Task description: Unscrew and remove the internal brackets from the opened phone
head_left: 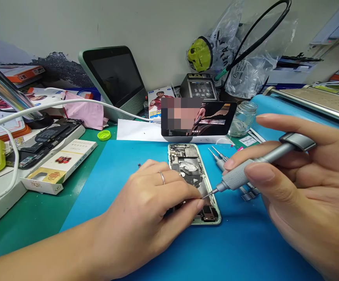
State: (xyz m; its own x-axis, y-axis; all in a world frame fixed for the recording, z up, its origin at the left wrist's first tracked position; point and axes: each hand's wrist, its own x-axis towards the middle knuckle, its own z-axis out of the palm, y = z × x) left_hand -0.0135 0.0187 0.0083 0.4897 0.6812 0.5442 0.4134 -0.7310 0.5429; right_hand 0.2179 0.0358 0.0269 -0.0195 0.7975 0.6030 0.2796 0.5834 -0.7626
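An opened smartphone housing (191, 166) lies on the blue mat, its inner parts exposed and its near left part covered by my left hand. In my right hand (310, 187) is a slim grey precision screwdriver (236, 175), held slanting with its tip down to the left. That tip meets the fingertips of my left hand (152, 207), over the lower half of the housing. My left thumb and forefinger are pinched together; anything between them is too small or hidden to name. Further screwdrivers (218, 158) lie just right of the housing, partly behind my right hand.
Behind the housing a phone (213, 119) leans upright, playing a video, with a glass jar (244, 119) beside it. Left are a cigarette-type carton (61, 166), another opened phone (45, 140) and a green cap (104, 135). A white cable (93, 102) crosses above. A smart display (113, 78) stands behind.
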